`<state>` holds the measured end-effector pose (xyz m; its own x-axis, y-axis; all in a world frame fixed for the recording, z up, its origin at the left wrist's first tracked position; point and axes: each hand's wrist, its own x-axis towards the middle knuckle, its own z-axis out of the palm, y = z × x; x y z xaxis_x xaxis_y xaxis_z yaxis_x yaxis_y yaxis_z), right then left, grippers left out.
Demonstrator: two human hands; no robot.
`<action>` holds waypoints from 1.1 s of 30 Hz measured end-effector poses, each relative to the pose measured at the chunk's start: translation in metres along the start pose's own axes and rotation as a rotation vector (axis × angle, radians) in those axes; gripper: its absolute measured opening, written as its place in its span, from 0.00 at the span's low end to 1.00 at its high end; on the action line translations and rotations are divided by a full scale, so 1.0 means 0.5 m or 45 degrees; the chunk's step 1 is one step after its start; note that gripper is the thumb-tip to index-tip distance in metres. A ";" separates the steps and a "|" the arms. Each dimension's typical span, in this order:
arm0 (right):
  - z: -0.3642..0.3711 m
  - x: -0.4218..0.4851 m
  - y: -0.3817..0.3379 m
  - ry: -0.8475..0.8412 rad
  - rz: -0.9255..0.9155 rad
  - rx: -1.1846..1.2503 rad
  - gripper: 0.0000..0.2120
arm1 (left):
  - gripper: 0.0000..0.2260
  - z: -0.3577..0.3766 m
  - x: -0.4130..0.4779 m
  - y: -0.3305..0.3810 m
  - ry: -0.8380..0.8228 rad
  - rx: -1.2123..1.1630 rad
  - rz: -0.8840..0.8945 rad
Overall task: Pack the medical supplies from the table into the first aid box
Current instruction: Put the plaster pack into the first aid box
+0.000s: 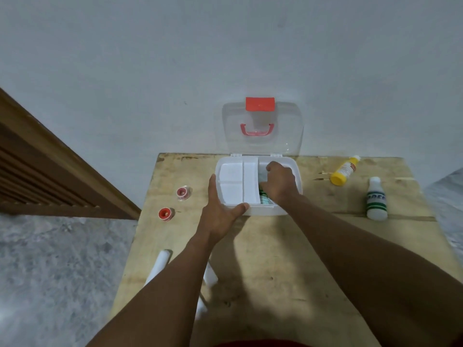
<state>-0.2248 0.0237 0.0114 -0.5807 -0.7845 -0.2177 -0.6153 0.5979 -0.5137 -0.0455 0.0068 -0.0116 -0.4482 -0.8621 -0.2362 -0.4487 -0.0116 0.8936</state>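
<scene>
Ahead, two red tape rolls (pixel 180 192) sit left of the first aid box (pixel 260 211); a yellow bottle (pixel 343 171) and a white bottle (pixel 376 200) lie to its right. A white bandage roll (pixel 161 262) pokes out beside my left forearm. The box sits at the far edge of the table (pixel 275 259), long axis left to right, its lid (pixel 260 144) upright at the wall. My left hand (pixel 220 216) braces its near-left corner, fingers straight. My right hand (pixel 279 184) reaches into the right compartment over a green-and-white pack (pixel 264 197); I cannot tell its grip.

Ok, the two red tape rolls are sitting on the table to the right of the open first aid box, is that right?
No. The head view shows the two red tape rolls on the table to the left of the open first aid box, not the right.
</scene>
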 end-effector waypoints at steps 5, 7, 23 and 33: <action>0.013 0.000 -0.005 0.061 -0.047 0.014 0.18 | 0.47 -0.002 0.000 -0.005 0.007 0.009 -0.002; 0.017 0.001 -0.002 0.088 -0.070 -0.006 0.17 | 0.46 -0.003 0.000 -0.006 -0.001 0.017 -0.015; -0.026 -0.031 0.004 0.147 -0.046 0.013 0.17 | 0.47 -0.004 -0.003 -0.009 -0.014 0.025 0.064; -0.107 -0.070 0.071 0.301 -0.019 0.079 0.14 | 0.51 -0.008 -0.004 0.008 -0.037 0.039 0.021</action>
<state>-0.2548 0.0809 0.0450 -0.6849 -0.7285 -0.0133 -0.5950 0.5696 -0.5670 -0.0436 0.0064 -0.0059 -0.4779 -0.8469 -0.2331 -0.4645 0.0184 0.8854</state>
